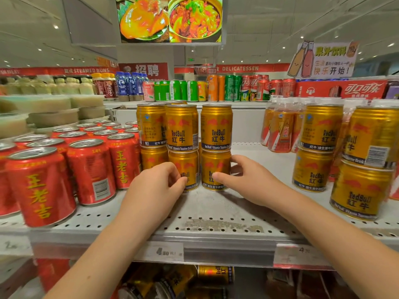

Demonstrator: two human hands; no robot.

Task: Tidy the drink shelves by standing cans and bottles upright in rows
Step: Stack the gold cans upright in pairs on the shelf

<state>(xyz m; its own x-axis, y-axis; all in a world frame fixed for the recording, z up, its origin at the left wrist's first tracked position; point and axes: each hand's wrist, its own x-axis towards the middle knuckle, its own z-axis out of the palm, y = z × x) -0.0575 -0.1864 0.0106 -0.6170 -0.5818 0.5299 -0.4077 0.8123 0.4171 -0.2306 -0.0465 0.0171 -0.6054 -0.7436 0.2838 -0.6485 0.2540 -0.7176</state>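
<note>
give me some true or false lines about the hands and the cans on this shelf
1. The right hand grips a bottom gold can. True.
2. The gold cans in the middle are stacked three high. False: they are two high, a top gold can on each bottom one.
3. The left hand touches a red can. False: it is at the other bottom can, also gold; the red cans stand further left.
4. The red cans stand upright. True.
5. The shelf is solid wood. False: it is pale and perforated.
</note>
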